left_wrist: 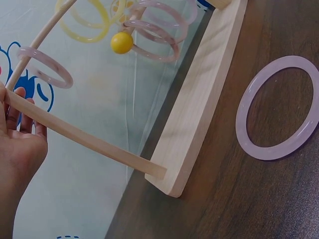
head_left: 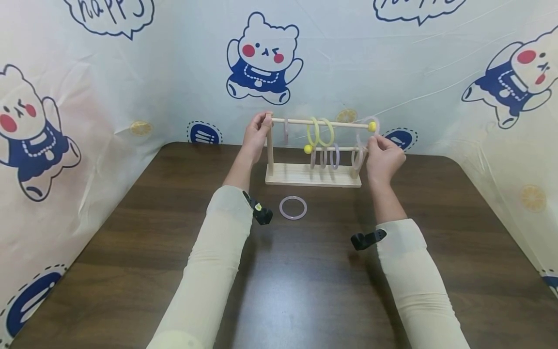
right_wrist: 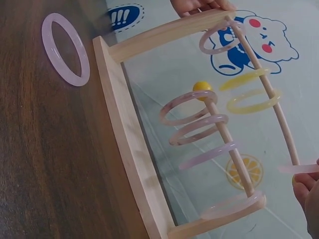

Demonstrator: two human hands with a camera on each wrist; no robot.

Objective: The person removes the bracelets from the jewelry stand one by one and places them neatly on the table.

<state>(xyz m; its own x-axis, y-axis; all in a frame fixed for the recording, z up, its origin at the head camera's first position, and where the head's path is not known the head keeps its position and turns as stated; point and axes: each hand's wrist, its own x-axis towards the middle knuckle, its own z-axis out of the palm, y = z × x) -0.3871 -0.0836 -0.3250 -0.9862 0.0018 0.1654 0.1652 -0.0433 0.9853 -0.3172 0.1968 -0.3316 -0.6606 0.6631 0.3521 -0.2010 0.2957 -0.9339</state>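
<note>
A wooden two-bar bangle stand (head_left: 305, 177) stands on the table, bangles hanging from both bars. My left hand (head_left: 255, 138) grips the top of its left upright. At the upper bar's right end, my right hand (head_left: 385, 160) pinches a pale pink bangle (right_wrist: 299, 169), which is around the bar tip near the yellow end ball (head_left: 372, 126). Two yellow bangles (head_left: 333, 132) hang mid-bar, and a marbled mauve bangle (left_wrist: 62, 74) hangs near the left upright. Several mauve, lavender and pale bangles (right_wrist: 209, 155) hang on the lower bar.
A lavender bangle (head_left: 281, 207) lies flat on the dark wood table (head_left: 305, 271), in front of the stand. A second yellow ball (head_left: 308, 149) caps the lower bar's left end. Behind the stand hangs a printed cloth (head_left: 183, 72) with cartoon bears.
</note>
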